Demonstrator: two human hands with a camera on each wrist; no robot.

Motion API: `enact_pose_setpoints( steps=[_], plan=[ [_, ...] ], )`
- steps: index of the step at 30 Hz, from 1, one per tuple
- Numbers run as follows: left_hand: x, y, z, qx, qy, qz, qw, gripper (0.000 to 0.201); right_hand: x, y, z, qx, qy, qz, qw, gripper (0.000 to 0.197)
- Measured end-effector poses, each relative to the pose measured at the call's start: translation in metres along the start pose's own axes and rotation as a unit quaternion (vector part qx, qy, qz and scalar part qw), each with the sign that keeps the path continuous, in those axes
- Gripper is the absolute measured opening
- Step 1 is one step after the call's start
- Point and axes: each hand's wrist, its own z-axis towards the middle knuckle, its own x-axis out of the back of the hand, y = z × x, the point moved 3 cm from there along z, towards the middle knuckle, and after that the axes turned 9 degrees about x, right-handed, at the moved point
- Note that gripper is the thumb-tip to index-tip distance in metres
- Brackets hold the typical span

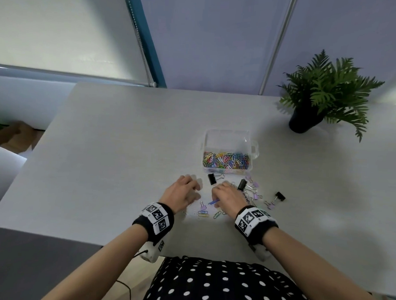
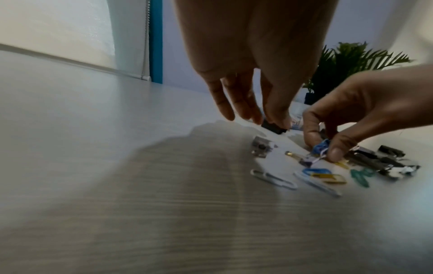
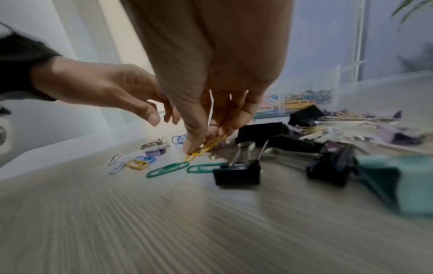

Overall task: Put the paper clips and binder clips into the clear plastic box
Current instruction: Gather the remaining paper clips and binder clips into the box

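1. Head view: the clear plastic box (image 1: 226,150) stands open on the desk (image 1: 114,147), its near half filled with coloured paper clips (image 1: 224,160). Just in front of it lie scattered black and lilac binder clips (image 1: 249,189) and a few loose paper clips (image 1: 203,214). The left hand (image 1: 183,193) hovers with fingers loosely spread, holding nothing. The right hand (image 1: 228,199) pinches a blue clip (image 1: 213,202). A potted plant (image 1: 324,96) stands at the far right.
2. Left wrist view: the left hand (image 2: 253,64) has relaxed fingers above a black binder clip (image 2: 274,128); the right hand (image 2: 351,115) pinches small clips (image 2: 319,148) just above the desk.
3. Right wrist view: the right hand's fingertips (image 3: 192,144) close on a yellow paper clip (image 3: 206,147); green paper clips (image 3: 167,169) lie beside.
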Motion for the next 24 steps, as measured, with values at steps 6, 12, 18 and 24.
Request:
enact_pose_setpoints(
  steps=[6,12,18,24],
  plan=[
    [-0.018,0.001,-0.024,-0.203,-0.053,-0.012,0.978,0.016,0.007,0.015,-0.009,-0.061,0.078,0.171,0.98,0.012],
    [-0.034,-0.009,-0.03,-0.17,-0.091,0.06,0.979,0.041,0.014,0.023,-0.015,-0.073,0.102,0.3,0.945,0.016],
    [-0.033,0.008,-0.025,-0.112,-0.056,-0.025,0.992,0.017,0.012,0.026,-0.019,-0.083,0.1,0.332,0.934,0.014],
    [-0.029,0.026,-0.023,-0.106,-0.035,0.11,0.988,0.01,0.012,0.028,-0.02,-0.095,0.119,0.34,0.928,0.011]
  ],
)
